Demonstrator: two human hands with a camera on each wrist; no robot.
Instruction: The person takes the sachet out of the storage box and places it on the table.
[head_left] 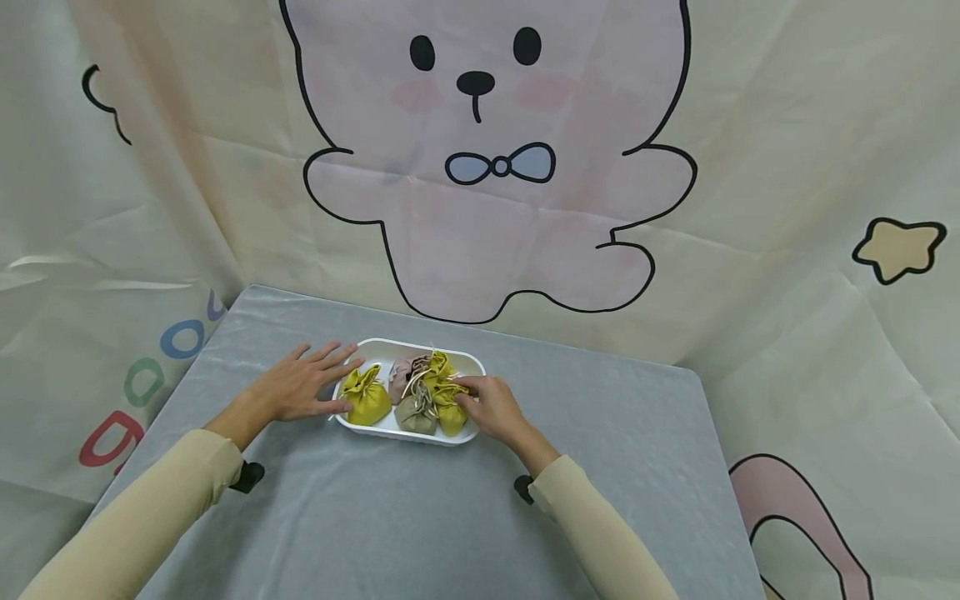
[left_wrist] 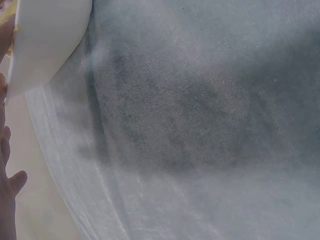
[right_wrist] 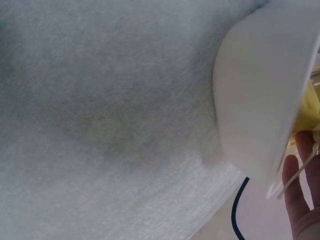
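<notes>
A white tray (head_left: 401,437) holds several small drawstring pouches. At its left end sits a yellow pouch (head_left: 367,406); a pinkish pouch (head_left: 399,385) and a grey-green pouch (head_left: 415,417) lie mid-tray. Two more yellow ones are crowded on the right, one behind the other. My left hand (head_left: 296,388) spreads its straight fingers over the tray's left rim, thumb near the left yellow pouch. With thumb and fingers, my right hand (head_left: 493,410) pinches the gathered neck of the front right yellow pouch (head_left: 452,420). A thin cord (right_wrist: 299,175) hangs by the right fingers in the right wrist view.
The tray stands on a table with a grey-blue cloth (head_left: 390,525), near its far edge. Behind the table hangs a cream curtain (head_left: 765,150) printed with a cartoon bear. Dark wrist cameras sit under both sleeves.
</notes>
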